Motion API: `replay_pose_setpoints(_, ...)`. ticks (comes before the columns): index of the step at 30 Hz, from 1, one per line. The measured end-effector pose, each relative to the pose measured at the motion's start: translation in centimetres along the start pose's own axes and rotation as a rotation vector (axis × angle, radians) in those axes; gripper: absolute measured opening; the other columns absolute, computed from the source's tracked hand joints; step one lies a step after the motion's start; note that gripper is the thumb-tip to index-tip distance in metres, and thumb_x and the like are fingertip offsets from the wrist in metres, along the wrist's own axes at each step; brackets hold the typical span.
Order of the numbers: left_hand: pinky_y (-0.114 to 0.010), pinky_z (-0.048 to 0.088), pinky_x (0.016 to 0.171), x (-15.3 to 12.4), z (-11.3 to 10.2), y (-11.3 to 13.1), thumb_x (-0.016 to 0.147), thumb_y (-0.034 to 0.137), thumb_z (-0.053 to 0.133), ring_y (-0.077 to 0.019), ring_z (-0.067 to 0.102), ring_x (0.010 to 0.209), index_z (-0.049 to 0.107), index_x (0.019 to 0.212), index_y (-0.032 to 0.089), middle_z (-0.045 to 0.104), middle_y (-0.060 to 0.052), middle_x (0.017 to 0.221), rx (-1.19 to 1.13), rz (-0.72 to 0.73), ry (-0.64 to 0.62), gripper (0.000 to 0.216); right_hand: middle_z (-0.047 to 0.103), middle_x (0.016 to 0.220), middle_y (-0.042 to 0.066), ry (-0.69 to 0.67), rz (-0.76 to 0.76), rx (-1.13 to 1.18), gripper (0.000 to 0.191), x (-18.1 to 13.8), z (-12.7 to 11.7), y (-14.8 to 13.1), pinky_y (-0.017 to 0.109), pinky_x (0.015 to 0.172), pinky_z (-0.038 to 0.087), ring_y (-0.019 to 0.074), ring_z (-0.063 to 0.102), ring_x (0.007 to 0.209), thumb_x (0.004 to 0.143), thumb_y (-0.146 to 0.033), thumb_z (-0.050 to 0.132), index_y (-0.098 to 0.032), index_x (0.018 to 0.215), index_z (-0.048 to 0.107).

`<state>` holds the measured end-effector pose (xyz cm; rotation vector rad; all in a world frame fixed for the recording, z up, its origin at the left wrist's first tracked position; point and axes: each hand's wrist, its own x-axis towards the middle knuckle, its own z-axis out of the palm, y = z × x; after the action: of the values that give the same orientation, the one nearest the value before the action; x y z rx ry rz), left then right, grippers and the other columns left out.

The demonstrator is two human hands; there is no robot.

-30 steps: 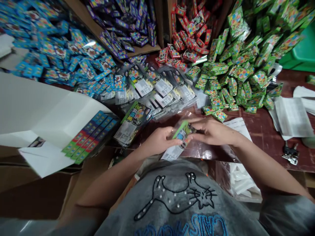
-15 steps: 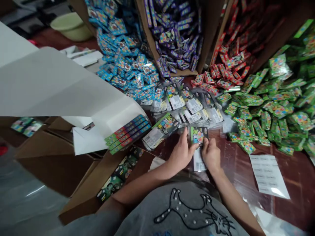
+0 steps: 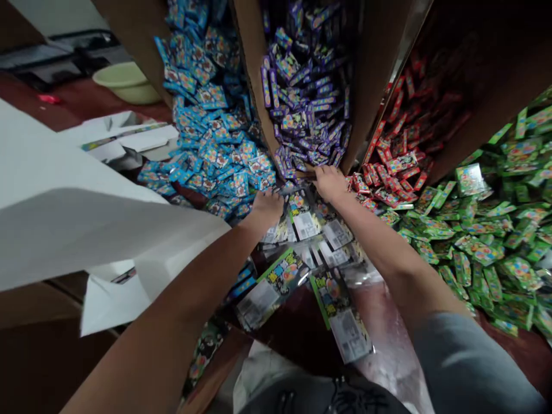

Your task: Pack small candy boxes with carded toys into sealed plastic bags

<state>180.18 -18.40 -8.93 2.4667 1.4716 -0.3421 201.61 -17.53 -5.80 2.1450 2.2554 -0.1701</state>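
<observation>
Both my arms stretch forward over the table. My left hand (image 3: 267, 206) rests at the near edge of the blue packet pile (image 3: 215, 132), its fingers curled down onto the packets. My right hand (image 3: 330, 181) lies at the mouth of the box of purple packets (image 3: 308, 98), fingers bent into the loose packets, with red packets (image 3: 388, 167) just to its right. A filled clear bag with a green header (image 3: 340, 313) lies on the table below my right forearm. More clear bags (image 3: 310, 230) are fanned out between my hands.
A big heap of green packets (image 3: 487, 230) covers the right side. A white open carton flap (image 3: 86, 218) holding stacked packets sits at the left. A brown cardboard box (image 3: 207, 356) stands below the table edge. A pale green bowl (image 3: 125, 80) is at the far left.
Both hands let go of the green-headed bag, which now lies on the table. They moved forward to the blue and purple piles. The camera tilted up.
</observation>
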Motion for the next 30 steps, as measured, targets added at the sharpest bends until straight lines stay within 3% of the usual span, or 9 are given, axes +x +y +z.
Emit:
replay_pose_setpoints(2,-0.055,0.041,0.114,0.3,0.1,-0.1,0.099,0.006,0.041,-0.0385,0.052,0.145,0.069,0.136,0.007,0.067,-0.027,0.142,0.033,0.031,0.004,0.047,0.062,0.147,0.033,-0.001,0.084,0.012,0.047,4.6,1.2,0.4,0.049,0.108,0.047,0.0356,0.055,0.135,0.107,-0.026,0.051,0.003,0.144,0.056)
replay_pose_setpoints(5,-0.055,0.041,0.112,0.6,0.2,0.0,0.1,0.007,0.037,-0.04,0.055,0.141,0.07,0.131,0.004,0.068,-0.029,0.139,0.097,0.059,0.008,0.045,0.066,0.135,0.039,0.0,0.161,0.047,0.044,8.1,2.6,0.9,0.047,0.099,0.05,0.0353,0.062,0.127,0.108,-0.02,0.044,0.009,0.138,0.058)
replay_pose_setpoints(8,-0.055,0.042,0.112,1.0,0.0,0.2,0.101,0.007,0.034,-0.039,0.059,0.135,0.069,0.13,0.006,0.069,-0.027,0.136,0.147,0.066,0.006,0.046,0.07,0.131,0.035,0.003,0.145,0.083,0.044,8.4,2.9,1.3,0.042,0.098,0.049,0.0327,0.067,0.124,0.107,-0.01,0.033,0.005,0.133,0.065)
replay_pose_setpoints(11,-0.056,0.038,0.117,0.8,-1.0,0.5,0.1,0.006,0.035,-0.0376,0.06,0.134,0.068,0.133,0.008,0.069,-0.024,0.135,0.171,0.085,0.011,0.047,0.07,0.137,0.027,0.062,0.123,0.119,0.045,5.9,1.6,2.4,0.041,0.102,0.049,0.032,0.066,0.127,0.112,-0.02,0.033,-0.003,0.137,0.065)
replay_pose_setpoints(15,-0.06,0.028,0.125,-2.0,-3.9,2.4,0.099,0.014,0.048,-0.0419,0.053,0.137,0.055,0.149,0.0,0.063,-0.027,0.138,0.176,0.194,0.079,0.053,0.076,0.123,0.012,0.185,0.097,0.513,0.048,-4.2,-1.7,6.0,0.035,0.088,0.058,0.025,0.074,0.104,0.114,-0.042,0.036,-0.014,0.135,0.069)
replay_pose_setpoints(18,-0.059,0.031,0.124,-6.1,-5.4,6.5,0.088,0.031,0.073,-0.0445,0.047,0.137,0.051,0.156,0.006,0.057,-0.023,0.14,0.057,0.427,0.169,0.076,0.076,0.1,0.006,0.017,0.17,0.877,0.055,-16.6,-3.6,9.0,0.03,0.054,0.057,0.0166,0.066,0.063,0.108,-0.063,0.045,-0.018,0.123,0.075)
replay_pose_setpoints(21,-0.056,0.036,0.121,-11.1,-4.1,12.9,0.08,0.042,0.079,-0.0412,0.049,0.131,0.054,0.154,0.014,0.057,-0.018,0.138,-0.134,0.712,0.17,0.083,0.074,0.087,0.002,-0.13,0.346,1.018,0.05,-29.5,-3.7,10.0,0.029,0.046,0.057,0.0141,0.063,0.053,0.101,-0.066,0.057,-0.021,0.114,0.077)
replay_pose_setpoints(25,-0.056,0.027,0.127,-16.0,0.5,21.1,0.081,0.036,0.076,-0.0378,0.049,0.131,0.058,0.15,0.014,0.059,-0.017,0.135,-0.213,0.949,0.021,0.074,0.08,0.099,0.006,-0.172,0.576,0.954,0.04,-41.9,-1.8,9.6,0.035,0.055,0.065,0.0186,0.072,0.062,0.102,-0.054,0.058,-0.022,0.115,0.077)
replay_pose_setpoints(30,-0.057,0.032,0.12,-16.8,2.9,25.7,0.081,0.036,0.077,-0.0405,0.049,0.132,0.06,0.148,0.011,0.06,-0.019,0.134,-0.107,1.01,-0.168,0.074,0.078,0.118,0.015,0.05,0.483,0.455,0.035,-47.4,-2.2,11.1,0.047,0.094,0.064,0.0284,0.076,0.101,0.104,-0.041,0.059,-0.017,0.124,0.076)
